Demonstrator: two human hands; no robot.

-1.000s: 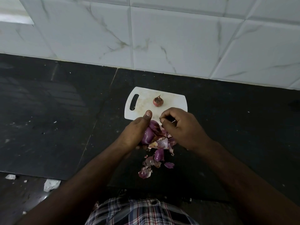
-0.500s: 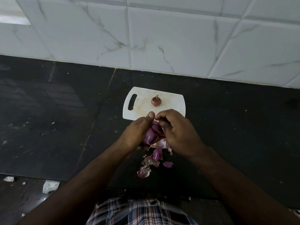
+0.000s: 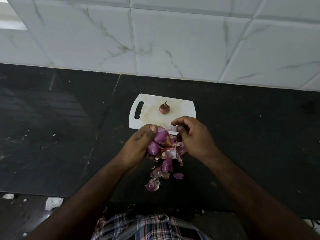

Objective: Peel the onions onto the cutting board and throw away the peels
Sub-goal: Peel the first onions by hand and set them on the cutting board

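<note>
Onion point(image 3: 160, 141) flesh, purple and partly bared, sits gripped in the left hand point(image 3: 138, 146) just before the cutting board point(image 3: 150, 116). The right hand point(image 3: 194, 137) pinches a loose peel strip point(image 3: 173, 132). Peels point(image 3: 161, 175) litter the dark counter point(image 3: 69, 135); another onion point(image 3: 164, 108) rests on the board.

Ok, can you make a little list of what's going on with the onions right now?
left hand: holds the purple onions
right hand: fingers curled, pulling skin off those onions
small onion: unpeeled, alone on the cutting board
peels: loose on the dark counter, below the hands
</note>
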